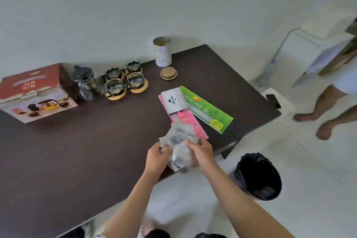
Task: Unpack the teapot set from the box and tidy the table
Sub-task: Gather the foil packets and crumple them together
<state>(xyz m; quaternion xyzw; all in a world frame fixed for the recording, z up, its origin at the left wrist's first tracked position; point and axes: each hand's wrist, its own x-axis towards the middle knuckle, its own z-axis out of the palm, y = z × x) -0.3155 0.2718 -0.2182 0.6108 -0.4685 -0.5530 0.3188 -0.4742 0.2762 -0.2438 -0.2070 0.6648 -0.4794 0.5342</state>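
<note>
Dark table (77, 150) | both hands (left (157, 157), right (202, 152)) grip plastic wrapping (180, 145)

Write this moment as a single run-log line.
both hands gripping crumpled plastic wrapping | teapot unpacked beside box | bin right

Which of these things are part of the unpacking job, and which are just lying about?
Part of the job:
red cardboard box
glass teapot
four glass cups on round wooden coasters
crumpled clear plastic wrapping
black-lined bin

Lying about:
white tin
gold lid
green, grey and pink packets
</note>
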